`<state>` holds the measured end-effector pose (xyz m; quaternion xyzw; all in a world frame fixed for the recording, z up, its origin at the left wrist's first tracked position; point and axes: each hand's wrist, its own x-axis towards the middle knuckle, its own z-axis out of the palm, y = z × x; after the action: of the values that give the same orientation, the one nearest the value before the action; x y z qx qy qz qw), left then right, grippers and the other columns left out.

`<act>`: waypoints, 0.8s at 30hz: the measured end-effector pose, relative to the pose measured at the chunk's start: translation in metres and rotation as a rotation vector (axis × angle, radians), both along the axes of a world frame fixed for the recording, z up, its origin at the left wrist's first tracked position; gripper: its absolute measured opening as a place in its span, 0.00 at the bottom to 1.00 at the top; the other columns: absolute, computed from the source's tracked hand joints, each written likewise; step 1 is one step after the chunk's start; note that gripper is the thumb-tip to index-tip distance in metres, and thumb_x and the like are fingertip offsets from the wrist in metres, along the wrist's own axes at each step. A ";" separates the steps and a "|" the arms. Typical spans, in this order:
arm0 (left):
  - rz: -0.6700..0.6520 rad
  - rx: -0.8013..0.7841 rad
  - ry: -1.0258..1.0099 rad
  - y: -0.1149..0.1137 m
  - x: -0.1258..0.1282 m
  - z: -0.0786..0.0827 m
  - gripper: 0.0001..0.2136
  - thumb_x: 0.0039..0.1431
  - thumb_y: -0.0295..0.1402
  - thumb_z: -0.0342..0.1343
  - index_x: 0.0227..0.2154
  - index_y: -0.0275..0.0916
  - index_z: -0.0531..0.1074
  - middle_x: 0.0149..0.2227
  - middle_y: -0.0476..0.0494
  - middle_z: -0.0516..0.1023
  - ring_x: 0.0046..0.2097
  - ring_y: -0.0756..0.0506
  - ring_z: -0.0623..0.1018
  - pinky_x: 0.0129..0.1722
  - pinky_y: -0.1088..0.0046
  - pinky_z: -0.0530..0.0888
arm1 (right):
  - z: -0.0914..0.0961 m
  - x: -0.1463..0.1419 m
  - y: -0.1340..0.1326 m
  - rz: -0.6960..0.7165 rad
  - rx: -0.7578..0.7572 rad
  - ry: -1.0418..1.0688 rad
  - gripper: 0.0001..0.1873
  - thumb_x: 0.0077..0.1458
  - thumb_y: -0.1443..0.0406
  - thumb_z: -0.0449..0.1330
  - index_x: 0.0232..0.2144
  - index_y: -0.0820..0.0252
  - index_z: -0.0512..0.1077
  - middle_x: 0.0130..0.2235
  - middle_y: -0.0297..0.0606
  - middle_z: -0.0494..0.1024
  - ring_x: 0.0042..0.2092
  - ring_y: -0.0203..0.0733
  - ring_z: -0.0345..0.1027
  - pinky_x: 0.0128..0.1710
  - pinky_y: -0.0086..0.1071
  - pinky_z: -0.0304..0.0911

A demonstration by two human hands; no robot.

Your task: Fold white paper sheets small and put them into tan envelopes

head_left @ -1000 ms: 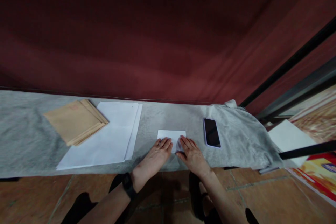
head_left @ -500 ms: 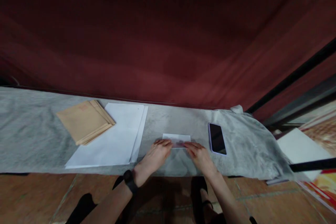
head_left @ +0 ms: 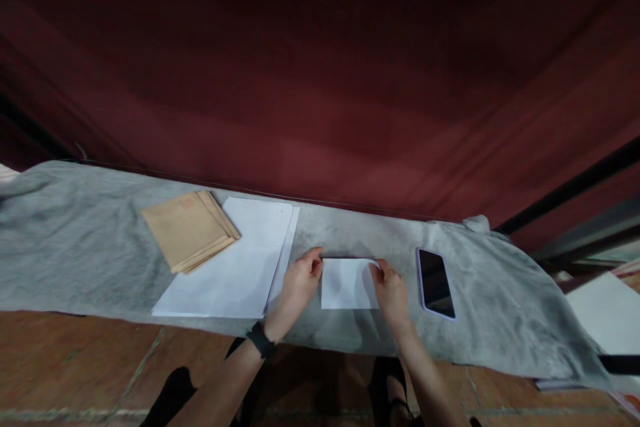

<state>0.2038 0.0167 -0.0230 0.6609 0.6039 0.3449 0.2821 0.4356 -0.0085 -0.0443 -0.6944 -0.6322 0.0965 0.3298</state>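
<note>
Folded sheet (head_left: 347, 287): plain white paper, smooth and matt.
Large sheets (head_left: 230, 267): the same sort of white paper, flat-faced, no shine that I can see.
Envelopes (head_left: 185, 227): brown paper like kraft, dull and dry-looking.
Phone (head_left: 437, 283): dark, smooth, glassy screen; the lilac rim looks like plastic.
Cover (head_left: 100, 233): grey cloth, soft and napped like plush, rumpled towards its ends.
Backdrop (head_left: 320, 107): deep red, matt, apparently fabric.
Floor (head_left: 85, 360): reddish-brown tiles, fairly dull, with paler joints.
</note>
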 end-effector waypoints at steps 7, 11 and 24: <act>0.408 0.078 0.673 0.012 -0.123 0.041 0.19 0.67 0.28 0.41 0.54 0.33 0.72 0.51 0.30 0.78 0.50 0.35 0.78 0.50 0.57 0.73 | -0.015 -0.005 0.000 -0.007 0.013 -0.345 0.17 0.68 0.64 0.45 0.44 0.59 0.74 0.41 0.45 0.82 0.39 0.46 0.78 0.39 0.34 0.69; 0.552 -0.188 0.829 0.006 -0.183 0.046 0.18 0.66 0.33 0.44 0.49 0.29 0.74 0.45 0.23 0.76 0.49 0.30 0.77 0.41 0.58 0.74 | -0.018 -0.007 0.000 -0.008 0.012 -0.353 0.17 0.67 0.64 0.46 0.48 0.60 0.72 0.44 0.46 0.81 0.43 0.47 0.77 0.42 0.36 0.69; 0.527 -0.274 0.706 0.009 -0.201 0.050 0.09 0.62 0.31 0.50 0.39 0.38 0.75 0.36 0.36 0.81 0.39 0.38 0.80 0.31 0.71 0.67 | -0.022 -0.003 0.001 0.000 0.017 -0.317 0.18 0.66 0.64 0.46 0.49 0.61 0.72 0.45 0.48 0.80 0.41 0.48 0.77 0.41 0.38 0.70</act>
<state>0.0032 0.0256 0.0273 0.5185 0.8505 0.0755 0.0467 0.4326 -0.0076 -0.0659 -0.6982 -0.6770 -0.0195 0.2319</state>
